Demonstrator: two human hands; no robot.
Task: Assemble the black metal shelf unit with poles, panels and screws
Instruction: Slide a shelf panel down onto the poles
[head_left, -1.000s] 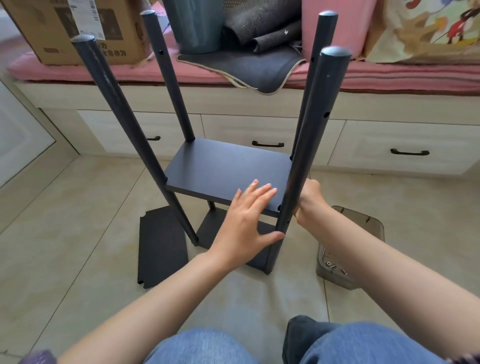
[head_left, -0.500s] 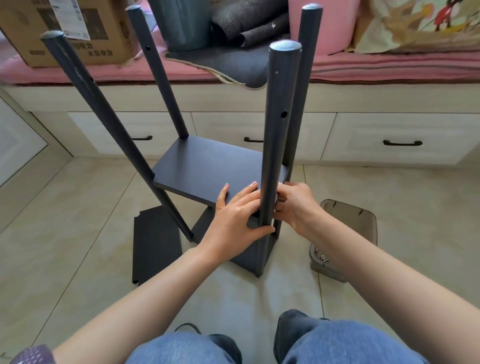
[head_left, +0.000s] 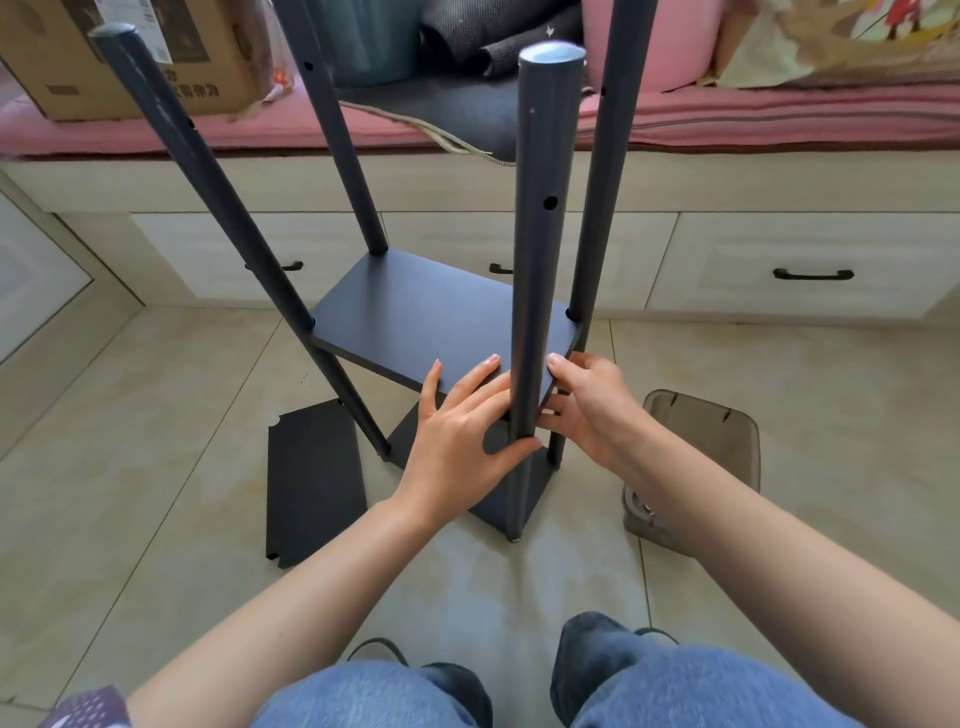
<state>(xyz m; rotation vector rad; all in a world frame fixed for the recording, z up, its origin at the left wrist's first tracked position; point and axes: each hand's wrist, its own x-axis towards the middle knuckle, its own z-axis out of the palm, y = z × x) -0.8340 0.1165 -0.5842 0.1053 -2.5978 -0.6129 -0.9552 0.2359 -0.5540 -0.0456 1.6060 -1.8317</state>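
While my left hand (head_left: 467, 436) presses flat on the panel (head_left: 441, 322) beside the pole (head_left: 537, 260), my right hand (head_left: 589, 402) pinches the panel's corner; I should level it with the pole's hole before screwing.

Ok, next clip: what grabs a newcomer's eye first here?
The half-built black shelf unit at centre, four poles rising from the tiled floor. Both hands meet at the nearest pole: left hand on the panel's front corner, right hand beside it. A spare panel lies left.
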